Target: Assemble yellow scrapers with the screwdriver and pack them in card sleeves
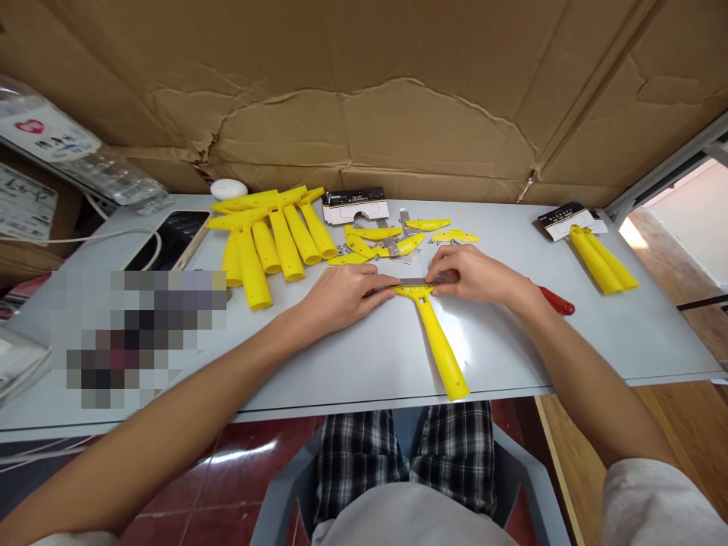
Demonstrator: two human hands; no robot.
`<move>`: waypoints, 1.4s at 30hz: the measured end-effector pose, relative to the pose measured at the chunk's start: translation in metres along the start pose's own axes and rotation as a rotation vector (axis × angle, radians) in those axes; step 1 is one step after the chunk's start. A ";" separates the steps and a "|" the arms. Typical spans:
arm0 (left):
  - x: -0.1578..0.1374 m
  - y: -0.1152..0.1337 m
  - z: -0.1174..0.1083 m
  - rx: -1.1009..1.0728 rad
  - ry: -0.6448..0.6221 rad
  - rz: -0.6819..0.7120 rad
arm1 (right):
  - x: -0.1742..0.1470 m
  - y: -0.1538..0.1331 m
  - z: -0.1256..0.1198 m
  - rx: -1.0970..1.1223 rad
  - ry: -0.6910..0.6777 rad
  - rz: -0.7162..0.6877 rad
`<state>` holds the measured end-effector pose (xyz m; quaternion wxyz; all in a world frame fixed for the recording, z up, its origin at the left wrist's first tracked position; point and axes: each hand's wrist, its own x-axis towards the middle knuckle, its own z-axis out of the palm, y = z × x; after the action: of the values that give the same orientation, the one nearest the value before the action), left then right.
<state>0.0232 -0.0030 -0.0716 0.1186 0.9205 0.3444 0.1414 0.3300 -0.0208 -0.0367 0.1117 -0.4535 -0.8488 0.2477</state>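
Note:
A yellow scraper handle (440, 345) lies on the table in front of me, its narrow end toward the near edge. Along its wide head sits a flat metal blade (415, 282). My left hand (348, 294) pinches the blade and head at the left end. At the right end, my right hand (469, 274) grips the blade between thumb and fingers. Just beyond are several loose yellow head pieces (428, 224), small screws and a few metal blades (391, 244). A red-handled tool (556, 301) lies partly hidden behind my right forearm.
Several yellow handles (255, 265) are piled at back left, near a phone (176, 235) and a white oval object (228, 189). A black-and-white card packet (356, 206) stands behind. Two yellow handles (603, 259) lie right, beside another packet (569, 220). Cardboard (353, 129) walls the back.

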 end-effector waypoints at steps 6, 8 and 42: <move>0.000 -0.002 0.001 0.009 0.007 0.009 | -0.001 0.003 0.001 -0.039 0.007 0.004; 0.000 -0.003 0.002 0.010 0.018 0.022 | -0.001 0.003 0.001 -0.046 0.005 0.003; 0.001 -0.002 0.000 0.051 0.114 -0.020 | -0.002 -0.004 -0.001 -0.090 0.012 0.006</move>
<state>0.0224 -0.0010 -0.0723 0.0769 0.9101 0.3633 0.1839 0.3286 -0.0243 -0.0335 0.0954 -0.4619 -0.8571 0.2069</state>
